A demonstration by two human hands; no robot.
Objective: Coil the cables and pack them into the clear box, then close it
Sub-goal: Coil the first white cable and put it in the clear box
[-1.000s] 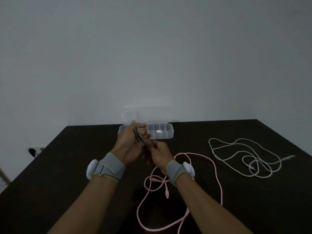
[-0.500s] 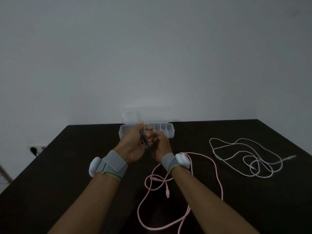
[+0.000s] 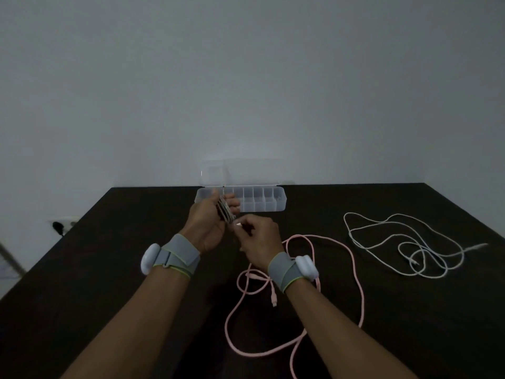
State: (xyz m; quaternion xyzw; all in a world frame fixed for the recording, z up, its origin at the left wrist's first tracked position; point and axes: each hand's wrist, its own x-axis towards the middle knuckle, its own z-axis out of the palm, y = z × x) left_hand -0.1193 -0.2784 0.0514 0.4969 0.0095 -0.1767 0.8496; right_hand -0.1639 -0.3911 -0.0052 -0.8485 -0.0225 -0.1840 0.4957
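My left hand (image 3: 209, 222) grips a small coil of grey braided cable (image 3: 225, 210) wound round its fingers, just in front of the clear box (image 3: 269, 205). My right hand (image 3: 258, 239) pinches the loose end of that cable right beside the coil. The clear box stands open at the table's far edge, its lid (image 3: 246, 173) up against the wall, with several divided compartments. A pink cable (image 3: 358, 285) lies loose on the table under my right forearm. A white cable (image 3: 404, 242) lies tangled to the right.
The dark table (image 3: 109, 269) meets a plain grey wall behind the box. A wall socket with a black plug (image 3: 58, 225) sits low on the left, beyond the table's left edge. Both wrists wear grey straps with white pods.
My hands moved a little towards the box, then my right hand drew back down and right from the coil, pulling the cable end with it.
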